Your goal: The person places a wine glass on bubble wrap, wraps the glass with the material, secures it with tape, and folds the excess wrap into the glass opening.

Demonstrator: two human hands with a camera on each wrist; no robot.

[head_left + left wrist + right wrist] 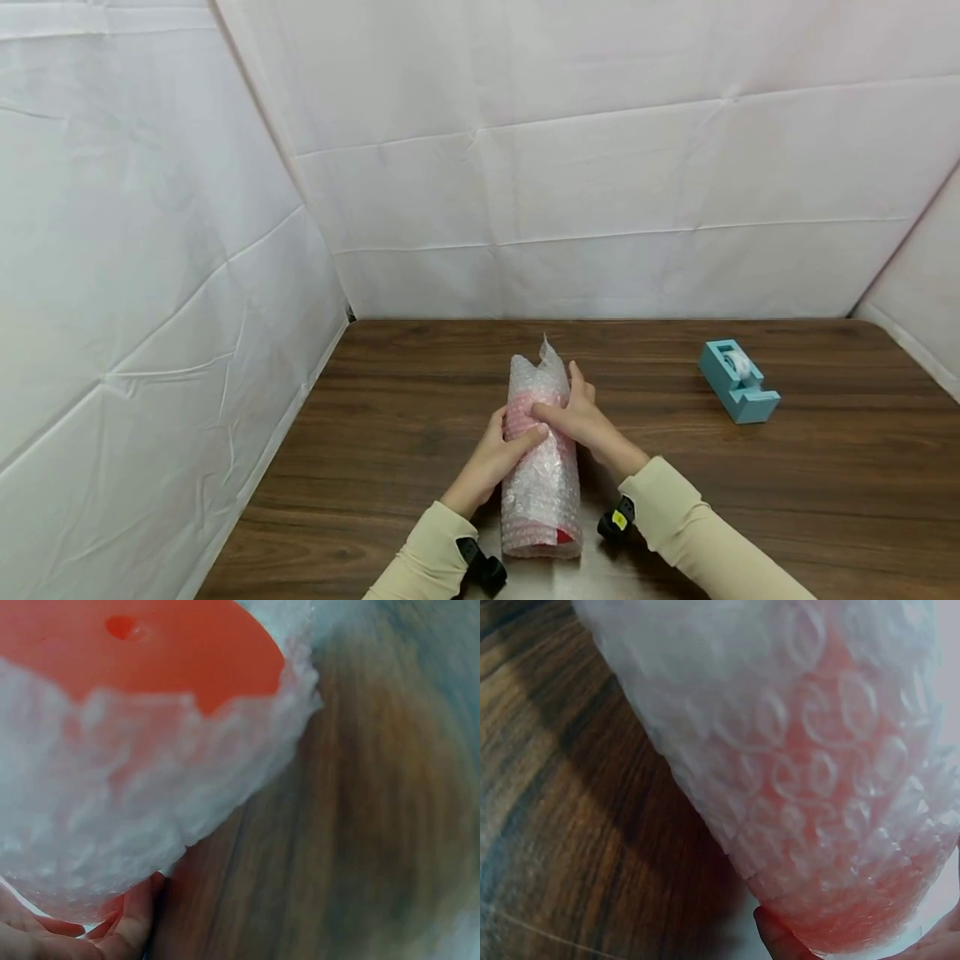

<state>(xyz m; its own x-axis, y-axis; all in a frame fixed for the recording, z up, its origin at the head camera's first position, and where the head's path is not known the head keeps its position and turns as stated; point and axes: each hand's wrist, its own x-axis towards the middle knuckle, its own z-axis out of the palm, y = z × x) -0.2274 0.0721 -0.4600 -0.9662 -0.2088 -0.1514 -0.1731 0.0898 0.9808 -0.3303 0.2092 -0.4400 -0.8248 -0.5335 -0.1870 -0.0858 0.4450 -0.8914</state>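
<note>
A roll of clear bubble wrap [542, 492] lies lengthwise on the table, wound round a red-orange object. In the left wrist view the object's smooth orange end [172, 652], with a small round dent, shows past the wrap's ragged edge. My left hand [491, 458] grips the roll's left side, thumb across the top. From the right side my right hand [588, 421] holds it, thumb on top near the left thumb and fingers down the far side. A loose corner of wrap sticks up at the far end. What the object is stays hidden under the wrap.
A light blue tape dispenser [738, 382] with a roll of clear tape stands at the right on the dark wooden table [405, 367]. White cloth walls [600, 167] rise behind the table and at both sides.
</note>
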